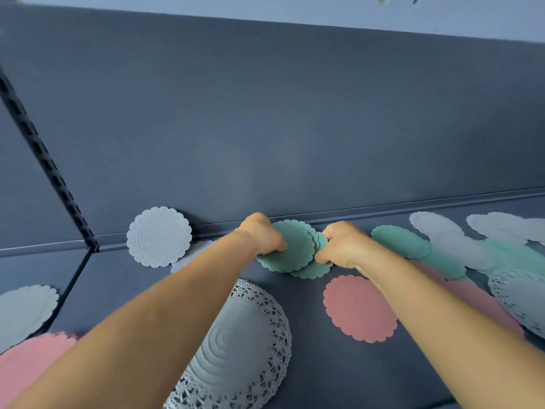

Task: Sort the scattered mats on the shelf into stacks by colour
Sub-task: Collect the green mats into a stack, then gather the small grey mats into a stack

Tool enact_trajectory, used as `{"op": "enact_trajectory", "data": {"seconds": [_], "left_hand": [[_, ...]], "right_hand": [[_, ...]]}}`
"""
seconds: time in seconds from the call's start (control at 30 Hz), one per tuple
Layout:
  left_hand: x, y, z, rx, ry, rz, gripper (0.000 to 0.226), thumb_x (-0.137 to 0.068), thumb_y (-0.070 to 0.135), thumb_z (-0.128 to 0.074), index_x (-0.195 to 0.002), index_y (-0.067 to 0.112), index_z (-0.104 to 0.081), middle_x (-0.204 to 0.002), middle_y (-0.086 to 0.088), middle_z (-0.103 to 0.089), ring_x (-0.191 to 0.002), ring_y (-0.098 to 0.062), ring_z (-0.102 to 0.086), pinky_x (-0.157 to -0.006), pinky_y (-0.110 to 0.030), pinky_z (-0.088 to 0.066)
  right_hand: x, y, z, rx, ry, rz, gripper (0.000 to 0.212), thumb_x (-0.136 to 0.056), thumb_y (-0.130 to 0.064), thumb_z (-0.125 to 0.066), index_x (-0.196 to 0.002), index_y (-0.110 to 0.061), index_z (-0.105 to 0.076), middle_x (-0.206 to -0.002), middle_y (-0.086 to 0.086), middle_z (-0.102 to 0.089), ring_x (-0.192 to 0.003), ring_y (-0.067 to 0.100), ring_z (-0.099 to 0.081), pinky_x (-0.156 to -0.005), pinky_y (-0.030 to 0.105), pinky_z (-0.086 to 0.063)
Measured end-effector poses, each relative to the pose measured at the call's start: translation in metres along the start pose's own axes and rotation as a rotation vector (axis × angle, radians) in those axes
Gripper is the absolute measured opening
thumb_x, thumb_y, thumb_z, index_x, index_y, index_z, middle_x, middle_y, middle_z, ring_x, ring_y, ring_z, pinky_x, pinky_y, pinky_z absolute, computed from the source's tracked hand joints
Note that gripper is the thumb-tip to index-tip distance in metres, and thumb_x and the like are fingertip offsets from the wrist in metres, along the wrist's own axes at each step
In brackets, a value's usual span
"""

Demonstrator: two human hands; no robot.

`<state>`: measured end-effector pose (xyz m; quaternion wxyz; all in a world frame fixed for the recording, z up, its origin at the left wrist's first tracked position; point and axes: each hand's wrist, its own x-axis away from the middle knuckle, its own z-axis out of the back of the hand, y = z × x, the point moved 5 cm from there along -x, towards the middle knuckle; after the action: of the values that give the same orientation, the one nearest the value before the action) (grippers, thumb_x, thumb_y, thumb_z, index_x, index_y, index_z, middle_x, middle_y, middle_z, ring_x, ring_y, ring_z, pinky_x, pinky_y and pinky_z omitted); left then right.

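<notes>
Green round scalloped-edge mats [290, 249] sit as a loose, overlapping bunch near the back edge of the dark blue shelf [306, 302], pinched from both sides. At their left rim the left hand [261, 234] is clenched on them, and the right hand [339, 246] grips their right rim. Just right of the hands lies another green scalloped mat [399, 240]. A pink scalloped mat [358, 308] lies flat nearer the camera. One white scalloped mat [159, 236] leans against the shelf's back wall at left, and a grey mat with a lace border [244, 343] lies between the forearms.
</notes>
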<state>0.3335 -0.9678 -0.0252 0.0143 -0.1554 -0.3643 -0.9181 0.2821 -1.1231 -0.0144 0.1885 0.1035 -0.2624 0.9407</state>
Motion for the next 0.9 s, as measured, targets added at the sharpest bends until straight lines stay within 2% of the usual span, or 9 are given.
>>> {"op": "enact_trajectory", "data": {"seconds": [0.07,0.17,0.27,0.37,0.4,0.43,0.47,0.63,0.9], "left_hand": [[0.004,0.001,0.002,-0.013,0.011,0.000,0.040,-0.063,0.027,-0.071,-0.097,0.008,-0.064,-0.099,-0.010,-0.068,-0.091,-0.028,-0.063,-0.081,-0.033,-0.054],[0.012,0.004,0.004,-0.086,0.065,-0.019,0.037,-0.070,0.032,-0.067,-0.100,0.015,-0.054,-0.116,-0.008,-0.061,-0.109,-0.028,-0.057,-0.095,-0.039,-0.050],[0.012,0.006,0.000,-0.045,0.086,-0.068,0.042,-0.083,0.024,-0.063,-0.121,0.015,-0.048,-0.110,-0.004,-0.056,-0.098,-0.025,-0.057,-0.087,-0.033,-0.052],[0.017,0.011,-0.006,-0.056,0.103,-0.091,0.051,-0.086,0.023,-0.061,-0.132,0.009,-0.043,-0.107,-0.005,-0.056,-0.090,-0.024,-0.053,-0.082,-0.032,-0.049],[0.018,0.012,-0.009,-0.078,0.102,-0.084,0.050,-0.087,0.025,-0.061,-0.131,0.008,-0.045,-0.108,-0.005,-0.057,-0.091,-0.023,-0.053,-0.083,-0.032,-0.049],[0.020,0.012,-0.012,-0.098,0.098,-0.080,0.048,-0.087,0.027,-0.060,-0.129,0.007,-0.047,-0.111,-0.006,-0.059,-0.093,-0.024,-0.054,-0.086,-0.032,-0.048],[0.022,0.012,-0.013,-0.125,0.099,-0.073,0.048,-0.088,0.030,-0.059,-0.128,0.007,-0.048,-0.116,-0.008,-0.060,-0.099,-0.025,-0.056,-0.090,-0.033,-0.047],[0.034,0.004,-0.006,-0.270,0.184,-0.049,0.055,-0.092,0.045,-0.049,-0.131,0.007,-0.045,-0.132,-0.015,-0.050,-0.127,-0.031,-0.039,-0.101,-0.035,-0.033],[0.060,-0.047,0.053,-0.140,0.538,0.040,0.062,-0.084,0.043,-0.060,-0.132,0.011,-0.036,-0.134,-0.012,-0.033,-0.127,-0.031,-0.029,-0.099,-0.036,-0.034]], "right_hand": [[-0.006,0.001,0.003,-0.012,0.031,0.054,0.010,-0.080,-0.004,-0.055,-0.088,-0.002,-0.061,-0.084,0.010,-0.061,-0.068,0.018,-0.038,-0.059,0.025,-0.035],[-0.016,0.003,0.006,-0.049,0.076,0.113,0.038,-0.083,0.004,-0.043,-0.116,0.002,-0.061,-0.112,0.019,-0.065,-0.078,0.021,-0.046,-0.078,0.041,-0.054],[-0.020,0.001,0.006,-0.123,0.096,0.156,0.042,-0.081,0.007,-0.035,-0.117,0.004,-0.057,-0.101,0.021,-0.066,-0.077,0.022,-0.047,-0.077,0.048,-0.052],[-0.025,0.003,0.002,-0.182,0.086,0.166,0.039,-0.078,0.006,-0.033,-0.110,0.006,-0.056,-0.078,0.006,-0.043,-0.074,0.021,-0.031,-0.067,0.032,-0.024],[-0.024,0.003,0.001,-0.183,0.078,0.173,0.040,-0.079,0.005,-0.033,-0.112,0.005,-0.057,-0.079,0.007,-0.048,-0.070,0.026,-0.036,-0.064,0.032,-0.032],[-0.024,0.003,0.001,-0.187,0.077,0.181,0.042,-0.082,0.005,-0.034,-0.117,0.004,-0.056,-0.087,0.008,-0.059,-0.083,0.017,-0.028,-0.070,0.033,-0.043],[-0.021,0.003,0.001,-0.179,0.079,0.183,0.042,-0.085,0.004,-0.034,-0.123,0.003,-0.053,-0.108,0.013,-0.066,-0.124,0.034,-0.048,-0.084,0.040,-0.050],[-0.007,-0.016,-0.004,-0.038,0.056,0.277,0.046,-0.094,-0.011,-0.041,-0.140,-0.010,-0.044,-0.144,0.009,-0.048,-0.131,0.031,-0.044,-0.105,0.039,-0.041],[0.020,-0.078,-0.035,-0.054,-0.043,0.549,0.056,-0.085,-0.032,-0.065,-0.137,-0.021,-0.046,-0.140,-0.002,-0.051,-0.128,0.019,-0.048,-0.105,0.033,-0.039]]}}
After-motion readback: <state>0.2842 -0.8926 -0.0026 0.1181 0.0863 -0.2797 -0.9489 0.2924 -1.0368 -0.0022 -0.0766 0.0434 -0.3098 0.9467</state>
